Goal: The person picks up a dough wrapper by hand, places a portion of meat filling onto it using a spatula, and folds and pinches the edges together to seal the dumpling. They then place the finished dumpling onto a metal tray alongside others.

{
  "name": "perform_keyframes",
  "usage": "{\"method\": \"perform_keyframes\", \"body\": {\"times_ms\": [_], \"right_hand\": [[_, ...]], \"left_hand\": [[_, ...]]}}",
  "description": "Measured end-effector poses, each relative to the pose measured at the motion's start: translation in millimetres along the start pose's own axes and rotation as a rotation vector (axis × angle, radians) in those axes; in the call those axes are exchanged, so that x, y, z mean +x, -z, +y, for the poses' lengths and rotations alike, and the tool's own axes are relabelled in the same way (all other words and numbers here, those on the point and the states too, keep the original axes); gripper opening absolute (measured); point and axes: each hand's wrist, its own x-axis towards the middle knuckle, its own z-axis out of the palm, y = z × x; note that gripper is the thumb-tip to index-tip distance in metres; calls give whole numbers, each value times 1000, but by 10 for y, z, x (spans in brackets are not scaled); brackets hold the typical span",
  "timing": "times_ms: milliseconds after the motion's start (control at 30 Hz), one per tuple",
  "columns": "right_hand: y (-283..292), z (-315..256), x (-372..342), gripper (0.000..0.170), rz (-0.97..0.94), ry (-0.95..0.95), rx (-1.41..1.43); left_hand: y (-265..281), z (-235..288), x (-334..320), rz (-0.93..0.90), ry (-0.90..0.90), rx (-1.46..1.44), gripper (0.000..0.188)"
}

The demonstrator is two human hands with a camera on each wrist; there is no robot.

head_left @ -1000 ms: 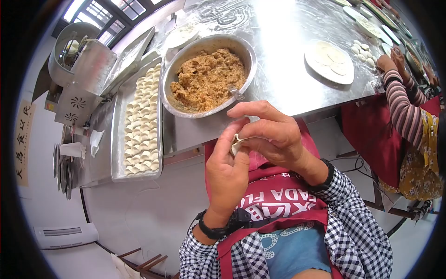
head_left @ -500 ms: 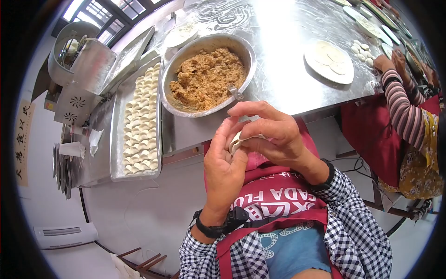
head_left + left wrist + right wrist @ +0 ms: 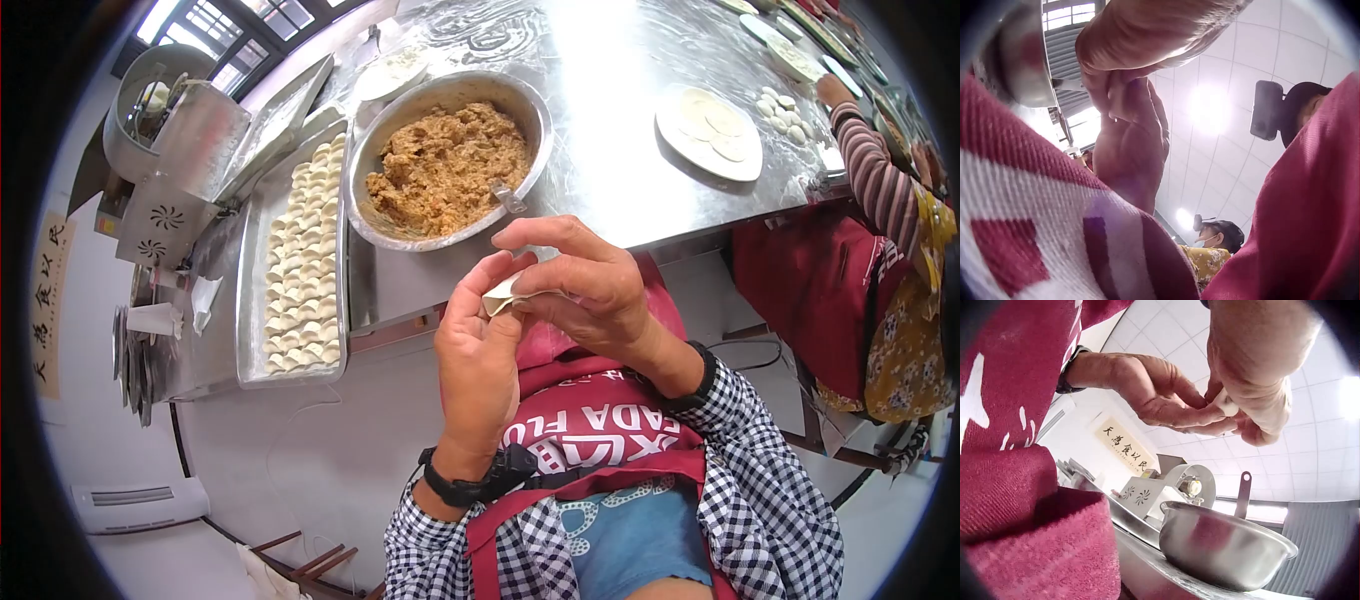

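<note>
In front of the red apron, both hands hold a pale dumpling (image 3: 502, 296) by its edges. My left hand (image 3: 476, 365) pinches its left end between thumb and fingers, palm turned up. From the other side my right hand (image 3: 598, 290) grips the folded edge, its fingers curved over and hiding much of the dough. The right wrist view shows the white dumpling (image 3: 1227, 405) from below, between the fingertips of both hands. Beyond the hands stands a metal bowl (image 3: 540, 165) of brown minced filling (image 3: 450, 165), with a metal utensil handle (image 3: 507, 198) at its near rim.
Left of the bowl lies a tray (image 3: 247, 340) with rows of finished dumplings (image 3: 305, 265). A white plate (image 3: 740, 172) of flat wrappers and several dough pieces (image 3: 783, 112) sit to the right. Another person's striped sleeve (image 3: 875, 150) reaches over the table's right side.
The left hand has shifted slightly left and its fingers have moved along the dumpling's edge, so more of the pale dough shows. At right, the other person's arm has reached farther over the table.
</note>
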Motion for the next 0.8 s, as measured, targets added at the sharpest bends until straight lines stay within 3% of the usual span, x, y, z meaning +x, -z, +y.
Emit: {"method": "perform_keyframes", "body": {"times_ms": [200, 333, 400, 733, 800], "right_hand": [[16, -14, 30, 15, -19, 34, -31], [31, -72, 19, 19, -14, -25, 2], [40, -65, 9, 21, -6, -86, 31], [25, -6, 8, 17, -1, 21, -5], [33, -14, 11, 16, -2, 17, 1]], "left_hand": [[-43, 35, -31, -33, -149, 472, 39], [-25, 19, -39, -8, -165, 483, 36], [-19, 11, -27, 1, -109, 258, 38], [-31, -20, -13, 4, -144, 262, 39], [-56, 11, -35, -5, -145, 398, 37]]}}
